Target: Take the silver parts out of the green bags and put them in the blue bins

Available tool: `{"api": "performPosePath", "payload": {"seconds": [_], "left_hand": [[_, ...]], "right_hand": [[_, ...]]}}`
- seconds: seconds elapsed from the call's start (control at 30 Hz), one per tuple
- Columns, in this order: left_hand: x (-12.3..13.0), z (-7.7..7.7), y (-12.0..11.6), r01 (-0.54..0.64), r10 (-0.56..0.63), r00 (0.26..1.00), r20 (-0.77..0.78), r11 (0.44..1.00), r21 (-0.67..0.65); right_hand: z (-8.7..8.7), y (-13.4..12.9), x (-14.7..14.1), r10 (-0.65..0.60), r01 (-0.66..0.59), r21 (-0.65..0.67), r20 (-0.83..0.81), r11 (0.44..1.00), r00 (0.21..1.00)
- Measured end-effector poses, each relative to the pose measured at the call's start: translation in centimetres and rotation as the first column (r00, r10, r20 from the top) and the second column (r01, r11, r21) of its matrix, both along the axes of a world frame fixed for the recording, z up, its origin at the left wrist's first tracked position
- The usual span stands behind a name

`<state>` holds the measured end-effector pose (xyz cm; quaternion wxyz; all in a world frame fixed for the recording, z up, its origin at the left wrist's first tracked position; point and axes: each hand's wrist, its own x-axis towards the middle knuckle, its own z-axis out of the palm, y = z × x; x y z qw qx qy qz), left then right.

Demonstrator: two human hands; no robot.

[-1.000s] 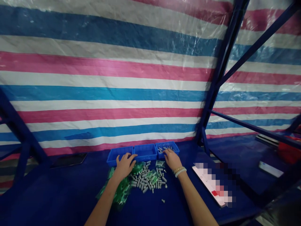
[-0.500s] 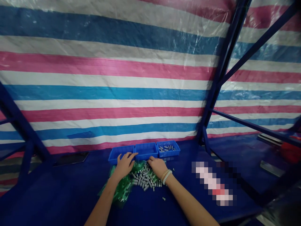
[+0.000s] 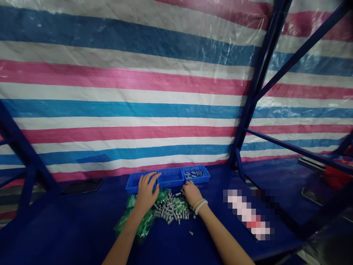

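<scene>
Pink, blue and white sheeting [image 3: 124,106] hangs behind a blue table [image 3: 82,224] bearing three bins [image 3: 171,184], green packets [image 3: 143,226], a left hand [image 3: 146,193] spread wide near them, a right hand [image 3: 191,192] curled narrow, its hold unclear, and metal parts [image 3: 170,212] heaped between the hands.

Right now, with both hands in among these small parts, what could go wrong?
The right hand is close to the front of the right tray, so its knuckles might bump the tray and jostle the metal pieces inside.

One loose piece lies apart from the pile, near the right forearm, and could be brushed away or overlooked.

Green bags lie against the pile beneath the left arm; dragging them might scatter pieces.
</scene>
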<state>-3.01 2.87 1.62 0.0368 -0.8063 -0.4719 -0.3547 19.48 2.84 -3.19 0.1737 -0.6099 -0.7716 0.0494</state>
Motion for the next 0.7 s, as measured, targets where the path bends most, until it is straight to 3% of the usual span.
{"api": "performPosePath", "payload": {"seconds": [0.1, 0.2, 0.3, 0.4, 0.5, 0.6, 0.7], "left_hand": [[0.9, 0.4, -0.7, 0.103, -0.103, 0.977, 0.186, 0.995, 0.007], [2.0, 0.1, -1.5, 0.25, -0.188, 0.895, 0.404, 0.962, -0.106], [3.2, -0.4, -2.4, 0.408, -0.193, 0.787, 0.586, 0.876, -0.259], [4.2, -0.7, -3.3, 0.507, -0.143, 0.711, 0.689, 0.783, -0.361], [4.9, -0.8, -3.8, 0.565, -0.031, 0.636, 0.771, 0.698, -0.439], [5.2, -0.9, -4.0, 0.651, 0.093, 0.516, 0.851, 0.604, -0.46], [5.3, -1.1, -4.1, 0.683, 0.18, 0.416, 0.891, 0.585, -0.437]], "right_hand": [[0.8, -0.5, 0.2, -0.004, 0.007, 0.047, -0.074, 0.999, 0.997], [1.8, -1.3, -0.1, 0.089, -0.05, 0.165, -0.236, 0.985, 0.968], [2.5, -2.1, -0.7, 0.295, -0.11, 0.382, -0.467, 0.917, 0.834], [2.9, -2.7, -1.1, 0.398, -0.107, 0.488, -0.545, 0.866, 0.738], [3.1, -3.1, -1.2, 0.446, -0.132, 0.515, -0.555, 0.847, 0.702], [3.5, -3.5, -1.1, 0.496, -0.204, 0.509, -0.545, 0.836, 0.676], [3.9, -3.8, -1.2, 0.521, -0.243, 0.498, -0.557, 0.833, 0.646]]}}
